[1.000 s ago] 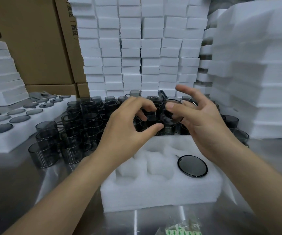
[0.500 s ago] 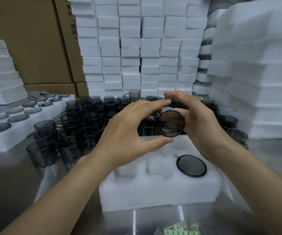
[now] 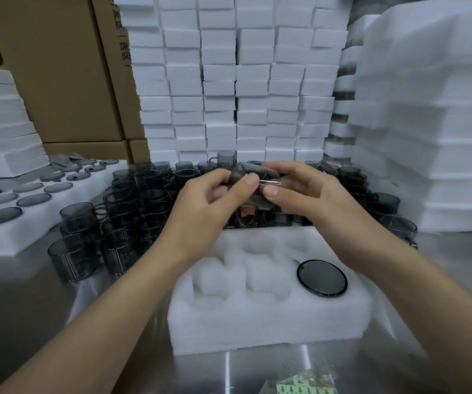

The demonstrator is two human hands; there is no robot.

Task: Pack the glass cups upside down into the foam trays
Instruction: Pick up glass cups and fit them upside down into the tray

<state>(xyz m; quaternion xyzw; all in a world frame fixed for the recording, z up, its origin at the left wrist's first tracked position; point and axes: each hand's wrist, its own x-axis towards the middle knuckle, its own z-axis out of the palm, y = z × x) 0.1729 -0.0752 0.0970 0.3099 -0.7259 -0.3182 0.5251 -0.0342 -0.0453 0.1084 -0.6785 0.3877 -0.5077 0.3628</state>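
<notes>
Currently aloft over the foam tray's (image 3: 257, 331) 12 o'clock edge: smoked glass cup (image 3: 253, 191), clamped between left hand (image 3: 206, 211) and right hand (image 3: 308, 197). Seated upside down at 3 o'clock: one packed cup (image 3: 322, 277). Remaining: other pockets; loose cups (image 3: 121, 211) at 10 o'clock.

2 hands, the left hand (image 3: 200, 211) and right hand (image 3: 314, 200), hold 1 glass cup (image 3: 253, 177) between them. Below them lies 1 foam tray (image 3: 257, 322) holding 1 upturned cup (image 3: 321, 277), under the right hand. Left of the left hand, 1 second tray (image 3: 10, 240) shows at least 6 cup bases. Behind the hands, loose cups (image 3: 132, 211) stand too crowded to count.
</notes>
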